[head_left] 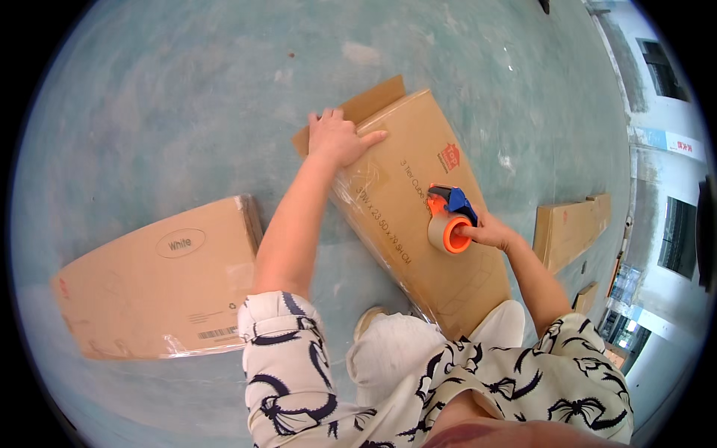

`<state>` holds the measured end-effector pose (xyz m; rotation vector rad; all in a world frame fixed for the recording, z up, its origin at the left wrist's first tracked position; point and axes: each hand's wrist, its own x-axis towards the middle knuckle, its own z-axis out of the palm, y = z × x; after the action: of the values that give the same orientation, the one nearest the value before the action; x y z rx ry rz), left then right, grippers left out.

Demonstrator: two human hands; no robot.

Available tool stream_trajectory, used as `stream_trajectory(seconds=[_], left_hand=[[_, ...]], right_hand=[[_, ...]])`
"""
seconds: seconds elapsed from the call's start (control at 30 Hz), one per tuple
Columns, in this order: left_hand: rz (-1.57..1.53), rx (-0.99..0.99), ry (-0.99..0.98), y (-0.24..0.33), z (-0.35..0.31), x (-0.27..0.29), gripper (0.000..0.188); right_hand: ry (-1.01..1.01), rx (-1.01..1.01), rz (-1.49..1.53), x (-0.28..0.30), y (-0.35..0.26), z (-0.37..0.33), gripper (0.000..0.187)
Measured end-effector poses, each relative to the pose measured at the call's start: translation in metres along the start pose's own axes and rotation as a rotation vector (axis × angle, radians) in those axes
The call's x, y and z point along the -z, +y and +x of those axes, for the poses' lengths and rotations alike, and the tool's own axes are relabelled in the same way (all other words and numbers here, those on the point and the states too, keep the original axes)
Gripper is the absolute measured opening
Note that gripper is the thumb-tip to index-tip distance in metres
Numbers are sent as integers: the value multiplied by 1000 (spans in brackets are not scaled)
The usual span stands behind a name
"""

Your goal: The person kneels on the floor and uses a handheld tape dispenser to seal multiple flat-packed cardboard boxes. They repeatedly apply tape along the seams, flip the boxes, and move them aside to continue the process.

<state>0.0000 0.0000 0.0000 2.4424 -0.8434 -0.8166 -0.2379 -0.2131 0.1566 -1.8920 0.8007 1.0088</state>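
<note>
A long brown cardboard box [418, 209] with dark print slants across the middle, its near end close to my legs. At its far end a flap [373, 103] stands out past the edge. My left hand [337, 140] grips that end, fingers over the flap and thumb stretched along the top face. In my right hand [485, 230] is a tape dispenser [454, 218] with an orange hub, blue and orange head and a roll of tape. It is over the box's right part; whether it touches the cardboard I cannot tell. Shiny tape runs along the box's left edge.
Another taped cardboard box [157, 280] lies at the left on the blue-green floor [187, 112]. More cardboard boxes [571, 228] are at the right, before a white wall [665, 231] with dark windows. My shoe [367, 322] shows beside the middle box.
</note>
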Motion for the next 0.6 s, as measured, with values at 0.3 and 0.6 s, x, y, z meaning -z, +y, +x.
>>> stream_trajectory(seconds=[0.3, 0.6], left_hand=[[79, -92, 266, -29, -3, 16, 67], [51, 146, 867, -20, -30, -22, 30]], right_hand=[[122, 97, -261, -26, 28, 49, 58], [-206, 36, -85, 18, -106, 34, 78]])
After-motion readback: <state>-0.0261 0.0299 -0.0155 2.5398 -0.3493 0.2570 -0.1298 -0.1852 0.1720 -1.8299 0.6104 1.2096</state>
